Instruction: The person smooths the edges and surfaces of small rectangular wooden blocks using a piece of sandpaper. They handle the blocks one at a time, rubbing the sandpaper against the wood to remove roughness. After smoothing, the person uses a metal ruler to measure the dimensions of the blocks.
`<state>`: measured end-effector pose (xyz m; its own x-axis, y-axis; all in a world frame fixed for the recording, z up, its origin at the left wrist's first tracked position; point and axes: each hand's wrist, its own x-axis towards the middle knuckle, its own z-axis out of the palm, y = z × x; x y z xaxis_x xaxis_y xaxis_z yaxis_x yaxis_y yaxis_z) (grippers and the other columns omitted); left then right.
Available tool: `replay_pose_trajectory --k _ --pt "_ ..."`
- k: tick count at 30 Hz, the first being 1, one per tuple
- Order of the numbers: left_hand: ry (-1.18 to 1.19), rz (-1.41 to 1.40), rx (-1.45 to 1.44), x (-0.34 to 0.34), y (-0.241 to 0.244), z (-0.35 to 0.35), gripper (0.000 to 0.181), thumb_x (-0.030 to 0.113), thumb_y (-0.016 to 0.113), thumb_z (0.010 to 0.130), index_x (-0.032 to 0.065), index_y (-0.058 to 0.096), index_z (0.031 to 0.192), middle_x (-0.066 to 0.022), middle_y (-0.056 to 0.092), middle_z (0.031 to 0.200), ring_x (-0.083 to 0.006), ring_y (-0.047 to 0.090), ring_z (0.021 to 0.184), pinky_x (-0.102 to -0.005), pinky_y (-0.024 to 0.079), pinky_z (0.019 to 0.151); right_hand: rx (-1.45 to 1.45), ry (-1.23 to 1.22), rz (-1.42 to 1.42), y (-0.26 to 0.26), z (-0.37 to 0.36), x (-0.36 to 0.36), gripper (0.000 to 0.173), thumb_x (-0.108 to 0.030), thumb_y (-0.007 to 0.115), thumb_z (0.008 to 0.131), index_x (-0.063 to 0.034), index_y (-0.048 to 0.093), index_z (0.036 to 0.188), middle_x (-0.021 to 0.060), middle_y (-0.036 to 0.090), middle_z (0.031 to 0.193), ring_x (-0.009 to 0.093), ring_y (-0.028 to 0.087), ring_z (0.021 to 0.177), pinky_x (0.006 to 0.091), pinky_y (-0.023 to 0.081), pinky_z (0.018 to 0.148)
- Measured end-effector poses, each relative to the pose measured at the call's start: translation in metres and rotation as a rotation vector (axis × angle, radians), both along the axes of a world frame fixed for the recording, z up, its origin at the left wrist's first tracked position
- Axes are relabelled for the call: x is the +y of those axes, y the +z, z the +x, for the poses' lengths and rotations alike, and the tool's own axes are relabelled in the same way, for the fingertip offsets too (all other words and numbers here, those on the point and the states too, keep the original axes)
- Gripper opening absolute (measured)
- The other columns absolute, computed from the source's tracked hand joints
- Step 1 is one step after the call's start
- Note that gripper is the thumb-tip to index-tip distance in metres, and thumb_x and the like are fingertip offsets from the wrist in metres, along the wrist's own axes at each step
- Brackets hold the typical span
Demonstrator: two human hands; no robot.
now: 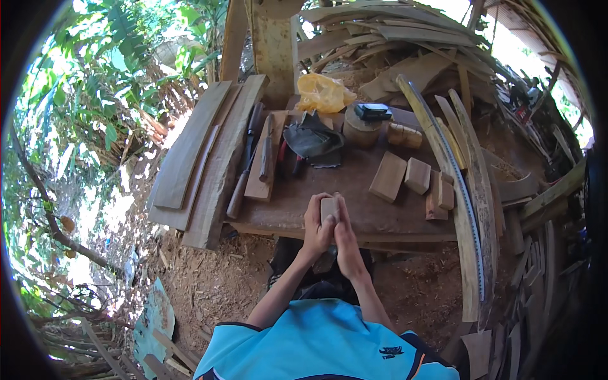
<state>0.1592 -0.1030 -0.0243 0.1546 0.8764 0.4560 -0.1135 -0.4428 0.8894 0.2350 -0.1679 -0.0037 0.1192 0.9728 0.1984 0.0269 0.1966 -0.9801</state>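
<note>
A small wooden block (329, 207) is clasped between my two hands, just over the workbench's front edge. My left hand (316, 228) wraps it from the left, its thumb across the near end. Flat along the block's right side lies my right hand (347, 240), fingers pointing forward. Much of the block is hidden by the fingers. To the right on the wooden workbench (342, 190) are several cut blocks, among them a wide one (388, 176) and a squarer one (418, 175). A dark cloth (314, 137) lies beyond my hands, partly over red-handled pliers (298, 164).
Wood-handled tools (237, 194) and a chisel-like tool (267, 156) lie left, beside long planks (213, 190). A yellow plastic bag (323, 92) and a log round (362, 126) bearing a black device (373, 112) stand behind. A bow-saw-like blade (458, 190) runs along curved timber at right.
</note>
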Motion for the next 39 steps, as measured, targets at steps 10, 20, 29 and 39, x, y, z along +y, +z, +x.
replay_pose_trajectory --k 10,20,29,39 --pt "-0.041 -0.094 -0.004 -0.002 -0.001 0.002 0.038 0.020 0.045 0.071 -0.0025 0.046 0.102 -0.0166 0.052 0.091 -0.0242 0.053 0.084 -0.0337 0.042 0.075 0.081 0.051 -0.088 -0.004 0.008 0.002 0.051 -0.032 0.023 0.096 -0.0077 0.019 0.141 0.0120 0.008 0.148 0.024 0.007 0.136 0.0335 0.008 0.109" --pt "0.013 -0.027 -0.050 0.003 -0.015 0.004 0.051 0.042 0.035 0.081 -0.0026 0.048 0.101 -0.0154 0.052 0.087 -0.0242 0.052 0.082 -0.0329 0.040 0.073 -0.074 0.057 -0.008 0.018 0.007 -0.015 0.073 -0.055 0.022 0.091 -0.0038 0.009 0.141 0.0176 0.015 0.146 0.030 0.011 0.135 0.0347 0.013 0.108" --pt "0.001 -0.019 -0.012 0.004 -0.010 0.004 0.051 0.043 0.033 0.083 -0.0028 0.049 0.099 -0.0140 0.053 0.086 -0.0225 0.052 0.080 -0.0326 0.040 0.071 0.119 0.012 -0.157 -0.009 0.010 -0.008 0.054 -0.031 0.029 0.096 0.0018 0.019 0.138 0.0213 0.027 0.140 0.029 0.024 0.132 0.0303 0.020 0.106" --pt "-0.004 -0.040 -0.025 0.007 -0.008 0.004 0.047 0.037 0.039 0.078 -0.0037 0.049 0.100 -0.0142 0.054 0.088 -0.0219 0.052 0.082 -0.0321 0.041 0.074 -0.259 -0.371 0.056 0.024 0.001 -0.015 0.034 -0.017 0.033 0.095 0.0060 0.053 0.078 0.0229 0.050 0.059 0.038 0.054 0.056 0.0363 0.039 0.050"
